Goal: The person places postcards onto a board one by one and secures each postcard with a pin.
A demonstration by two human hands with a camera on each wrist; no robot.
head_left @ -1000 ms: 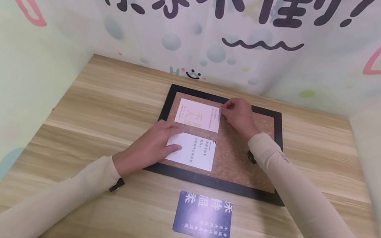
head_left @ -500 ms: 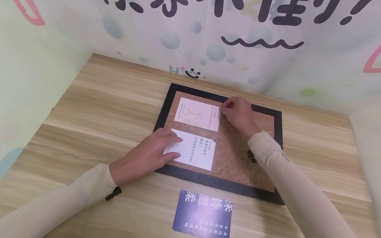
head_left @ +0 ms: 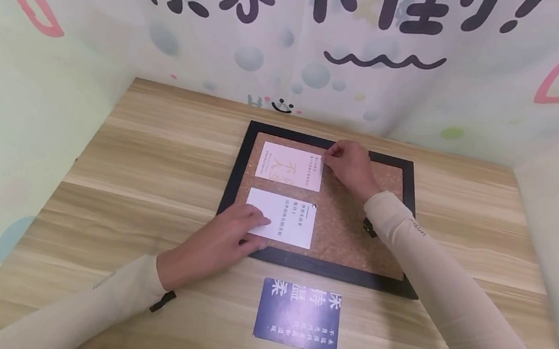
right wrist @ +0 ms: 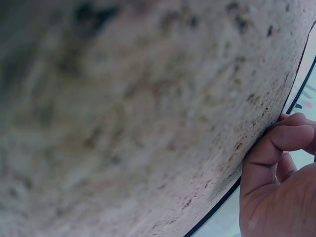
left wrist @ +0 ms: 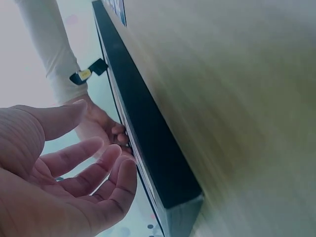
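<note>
A cork board [head_left: 355, 233] in a black frame [head_left: 336, 270] lies on the table. On it are a pale card [head_left: 285, 166] with gold writing and, nearer me, a white card [head_left: 287, 223] with a small silver pin [head_left: 314, 206] at its far right corner. My right hand [head_left: 354, 168] pinches with thumb and forefinger at the pale card's far right corner; whatever sits between those fingertips is hidden. Fingers loosely bent, my left hand [head_left: 216, 242] lies over the white card's near left corner and the frame. In the left wrist view, the left hand [left wrist: 79, 173] holds nothing.
A dark blue card [head_left: 297, 318] with white writing lies on the wooden table [head_left: 159, 150] in front of the frame. Behind the table hangs a printed white cloth [head_left: 248, 80], and pale walls stand at both sides.
My left hand has drawn back toward me, from between the two cards down to the white card's near left corner, uncovering the card. The right hand stays at the pale card's corner.
</note>
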